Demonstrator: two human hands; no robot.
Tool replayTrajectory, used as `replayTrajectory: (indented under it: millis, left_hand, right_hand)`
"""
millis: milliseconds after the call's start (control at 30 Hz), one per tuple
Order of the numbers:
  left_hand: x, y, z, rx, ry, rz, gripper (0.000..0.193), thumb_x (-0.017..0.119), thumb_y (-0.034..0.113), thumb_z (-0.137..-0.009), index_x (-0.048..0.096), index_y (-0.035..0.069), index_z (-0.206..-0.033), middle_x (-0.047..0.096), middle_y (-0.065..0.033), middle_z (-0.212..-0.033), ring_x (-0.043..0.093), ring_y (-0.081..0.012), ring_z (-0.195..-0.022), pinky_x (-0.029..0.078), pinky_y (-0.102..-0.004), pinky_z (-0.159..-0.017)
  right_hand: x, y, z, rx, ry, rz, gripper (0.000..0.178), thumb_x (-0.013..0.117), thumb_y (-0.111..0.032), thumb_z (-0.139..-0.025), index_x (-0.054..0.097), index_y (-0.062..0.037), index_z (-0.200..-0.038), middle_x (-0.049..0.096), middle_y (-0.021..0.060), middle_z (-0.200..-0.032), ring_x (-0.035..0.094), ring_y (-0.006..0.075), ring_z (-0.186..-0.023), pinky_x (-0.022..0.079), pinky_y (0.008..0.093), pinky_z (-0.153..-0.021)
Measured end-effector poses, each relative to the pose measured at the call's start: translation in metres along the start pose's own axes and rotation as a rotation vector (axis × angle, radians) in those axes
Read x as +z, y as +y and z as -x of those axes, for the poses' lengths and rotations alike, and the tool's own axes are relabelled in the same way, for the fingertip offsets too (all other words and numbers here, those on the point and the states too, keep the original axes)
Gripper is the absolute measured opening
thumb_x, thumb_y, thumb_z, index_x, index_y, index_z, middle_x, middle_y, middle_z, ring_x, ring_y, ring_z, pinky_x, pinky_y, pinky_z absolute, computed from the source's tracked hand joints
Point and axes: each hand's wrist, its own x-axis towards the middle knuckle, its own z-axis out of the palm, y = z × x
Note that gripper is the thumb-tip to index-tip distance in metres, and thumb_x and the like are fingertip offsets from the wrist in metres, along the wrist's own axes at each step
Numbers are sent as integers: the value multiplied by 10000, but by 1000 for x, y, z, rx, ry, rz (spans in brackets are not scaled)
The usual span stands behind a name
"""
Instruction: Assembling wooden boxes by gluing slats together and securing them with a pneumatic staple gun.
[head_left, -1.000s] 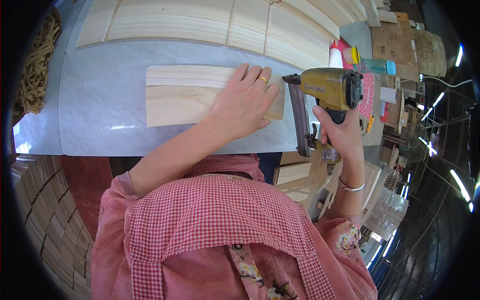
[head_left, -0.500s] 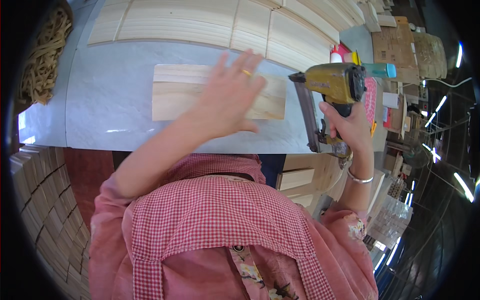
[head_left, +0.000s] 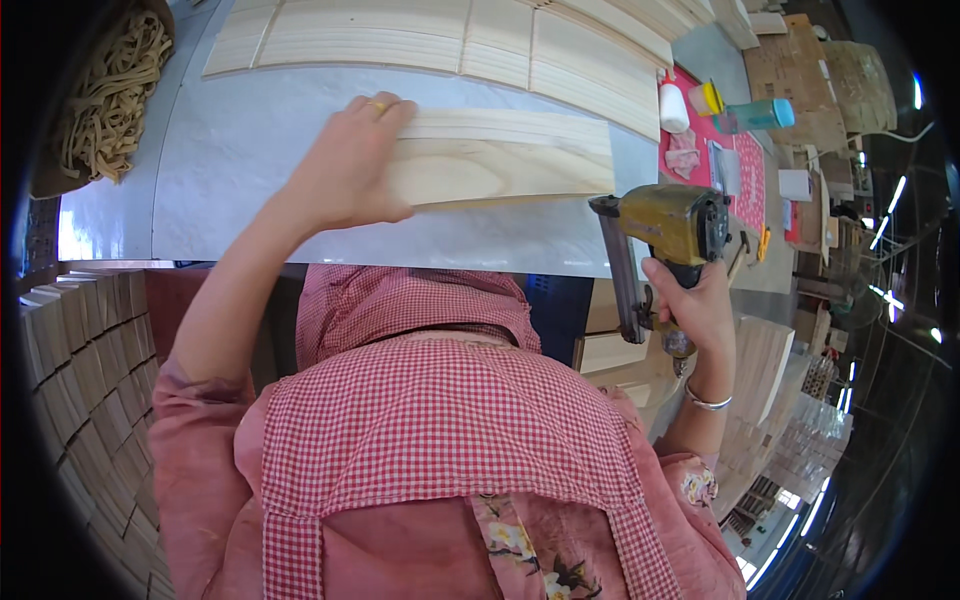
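Observation:
My left hand (head_left: 362, 160) grips the left end of a pale wooden board (head_left: 510, 160), thumb at the near edge and fingers over the far edge. The board lies lengthwise above the grey-white tabletop (head_left: 230, 190), its near edge seeming slightly raised. In my right hand (head_left: 697, 300) is a yellow and black nail gun (head_left: 668, 225), held by its handle. Its nose points left, close to the board's right near corner but apart from it. The magazine hangs down past the table's front edge.
Stacked planks (head_left: 400, 40) line the far side of the table. A white bottle (head_left: 673, 108), a yellow tub (head_left: 706, 98) and a teal bottle (head_left: 755, 116) stand at the right. A container of tan strips (head_left: 118, 95) is at the far left; piled wood blocks (head_left: 90, 380) stand below it.
My left hand has moved left from over the board and taken hold of its left end. The board has shifted right, and the nail gun sits lower in view.

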Motion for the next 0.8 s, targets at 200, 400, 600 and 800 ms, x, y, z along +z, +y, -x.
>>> replayTrajectory:
  millis: [200,400,600,800]
  left_hand:
    - [36,25,-16,-35,6,36,858,843,254,-603,532,-13,-1357,545,-190,-1344,547,-335,-1171,452,-398,-1037]
    - [43,24,-11,-8,62,12,879,830,245,-612,523,-16,-1393,534,-173,-1365,537,-319,-1192,436,-399,-1057]
    - [42,25,-12,-5,74,37,855,819,228,-614,539,-16,-1384,541,-166,-1358,540,-317,-1186,434,-391,-1057]
    - [42,21,-13,10,102,133,827,817,213,-610,558,-18,-1362,552,-168,-1342,542,-321,-1176,439,-389,-1055]
  right_hand:
    - [10,2,9,-8,8,-15,220,774,-178,-885,693,24,-859,567,14,-555,473,96,-415,385,233,-398]
    - [16,-1,4,-10,-3,-8,223,775,-182,-884,690,22,-853,565,15,-550,470,97,-414,387,235,-399]
    - [18,-7,-1,18,-18,8,223,774,-184,-885,689,19,-849,561,13,-545,470,96,-415,388,236,-400]
    - [18,-15,-4,25,-15,55,213,769,-175,-887,693,23,-860,569,12,-551,471,95,-420,384,238,-406]
